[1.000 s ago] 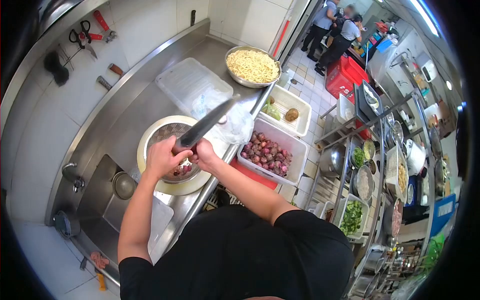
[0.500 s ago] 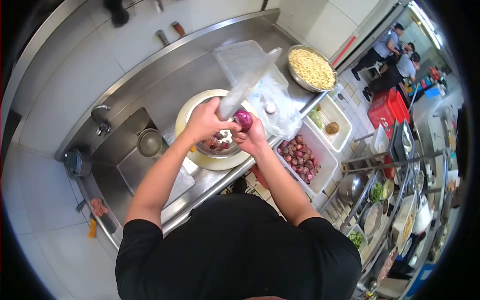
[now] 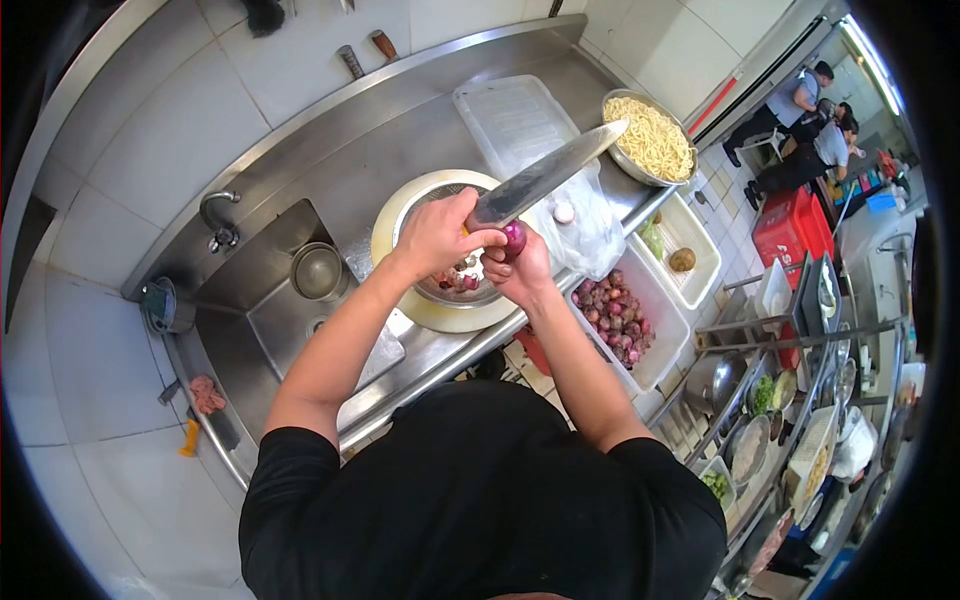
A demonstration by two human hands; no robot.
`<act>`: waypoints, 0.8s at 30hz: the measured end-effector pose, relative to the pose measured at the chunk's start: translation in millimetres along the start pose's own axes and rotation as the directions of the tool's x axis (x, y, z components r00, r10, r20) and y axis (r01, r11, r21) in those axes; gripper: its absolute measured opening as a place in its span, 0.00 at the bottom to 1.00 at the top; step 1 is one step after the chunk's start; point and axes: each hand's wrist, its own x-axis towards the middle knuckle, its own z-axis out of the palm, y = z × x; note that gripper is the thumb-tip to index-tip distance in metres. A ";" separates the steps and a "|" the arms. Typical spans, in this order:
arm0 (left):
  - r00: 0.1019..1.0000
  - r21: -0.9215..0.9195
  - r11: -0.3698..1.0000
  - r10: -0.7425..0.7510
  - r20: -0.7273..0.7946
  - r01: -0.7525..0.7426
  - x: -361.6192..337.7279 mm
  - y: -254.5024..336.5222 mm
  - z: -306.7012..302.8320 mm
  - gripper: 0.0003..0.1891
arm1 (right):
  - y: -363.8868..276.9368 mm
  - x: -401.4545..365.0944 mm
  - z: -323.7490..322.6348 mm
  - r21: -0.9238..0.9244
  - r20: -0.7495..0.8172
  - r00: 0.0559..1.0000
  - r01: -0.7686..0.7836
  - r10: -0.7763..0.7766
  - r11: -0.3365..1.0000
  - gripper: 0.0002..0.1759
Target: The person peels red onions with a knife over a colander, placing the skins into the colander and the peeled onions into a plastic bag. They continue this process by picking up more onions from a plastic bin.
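Grasping the knife (image 3: 545,175) at its handle end, the left hand (image 3: 435,235) is closing firmly on it in the head view, w/ the thumb lying toward the purple onion (image 3: 514,240). The blade is slanting up and away to the R, w/ its tip showing over the near edge of the noodle bowl (image 3: 690,165). The right hand (image 3: 522,270) is grasping the onion, which is sitting btw. both hands, near the blade's handle end and above the R side of the round cream container (image 3: 385,225). Dark red pieces (image 3: 467,283) are lying in the metal strainer (image 3: 455,188) inside that container; exact type is not showing clearly.

Re. surroundings: the container is standing on the steel tabletop (image 3: 370,130), R of the sink (image 3: 240,330); a metal bowl (image 3: 318,272) is resting in the latter. A clear plastic box (image 3: 515,115) is lying beyond the container, w/ a plastic bag (image 3: 590,225) partly against it. A white tub (image 3: 680,350) is holding more onions (image 3: 613,315) beside the tabletop; a white basket (image 3: 705,240), adj. to the tub, is holding a brown round item (image 3: 683,259). Co-workers (image 3: 800,95) are standing in the bkgd., nr. a red bin (image 3: 790,225).
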 end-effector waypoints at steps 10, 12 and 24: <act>1.000 -0.161 0.987 -0.007 0.021 0.010 -13.9 -15.1 24.0 0.22 | 7.8 14.7 -6.9 0.028 -0.299 0.951 0.086 -0.074 0.996 0.21; 0.996 -0.389 0.918 -0.047 0.071 0.071 -23.1 -11.7 17.7 0.19 | 7.0 16.1 -12.7 0.058 -0.303 0.949 0.106 -0.084 0.993 0.20; 0.873 -0.061 0.871 -0.488 0.005 0.487 -11.7 -41.8 -8.3 0.37 | -0.2 6.1 -10.3 -0.083 -0.206 0.961 0.173 -0.187 0.981 0.23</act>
